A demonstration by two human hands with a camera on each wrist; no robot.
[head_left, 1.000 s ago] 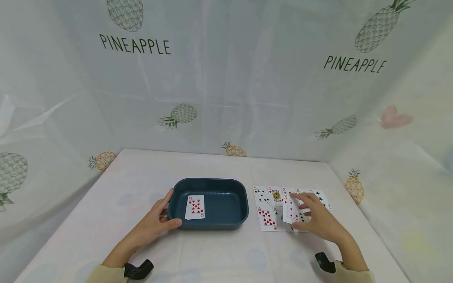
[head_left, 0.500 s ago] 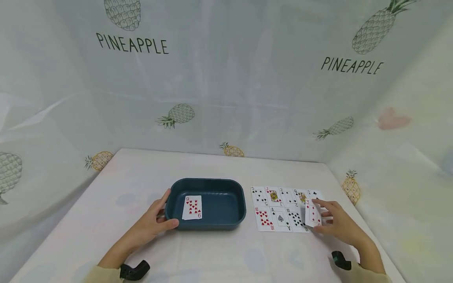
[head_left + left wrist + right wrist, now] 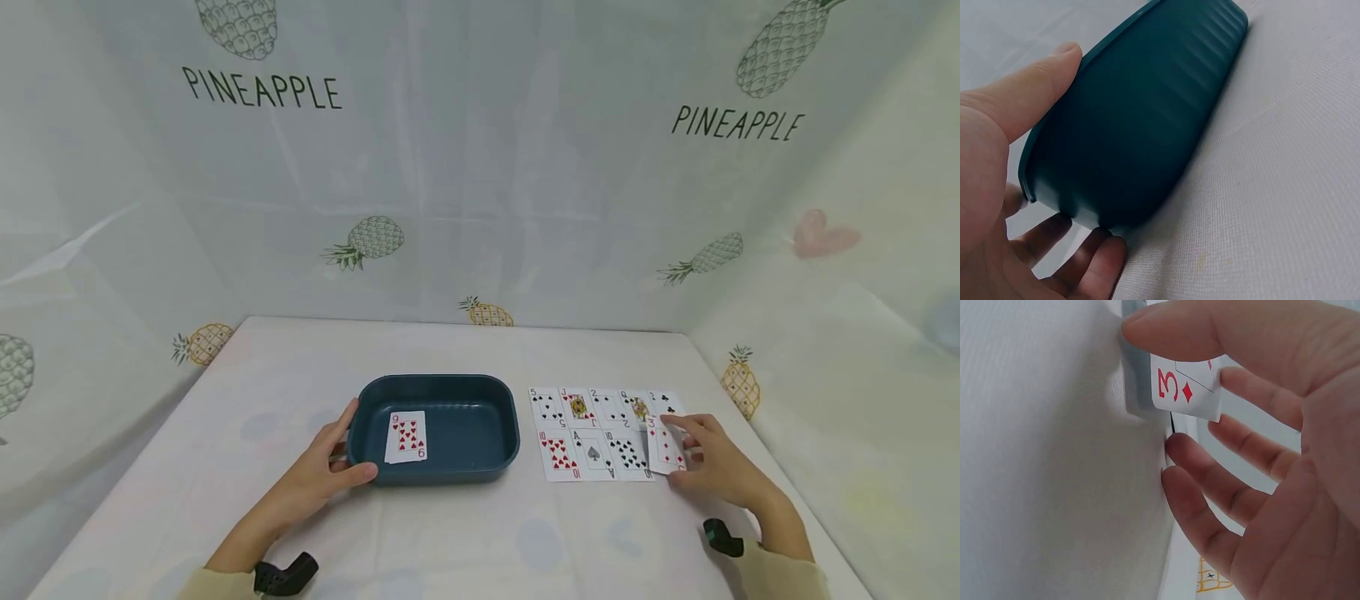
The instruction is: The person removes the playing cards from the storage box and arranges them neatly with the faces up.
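My left hand (image 3: 322,467) grips the left end of a dark teal rectangular tray (image 3: 472,442), thumb at the rim. In the left wrist view, fingertips reach the underside of the tray (image 3: 1129,125). A nine of hearts (image 3: 407,437) lies face up in the tray, on top of at least one more card. On the right, my right hand (image 3: 712,467) holds a three of diamonds (image 3: 663,446) between thumb and fingers at the right end of the front card row. In the right wrist view, the three of diamonds (image 3: 1175,387) shows its corner, partly hidden by the thumb.
Two rows of face-up playing cards lie right of the tray. The back row runs from a five (image 3: 547,408) to a three of clubs (image 3: 664,402). The front row includes a ten of hearts (image 3: 558,455) and an ace of spades (image 3: 594,454). A patterned curtain (image 3: 480,167) rises behind the table.
My right hand has carried the three of diamonds rightward from over the ace to the front row's right end, where the card now lies flatter. My left hand stays on the tray.
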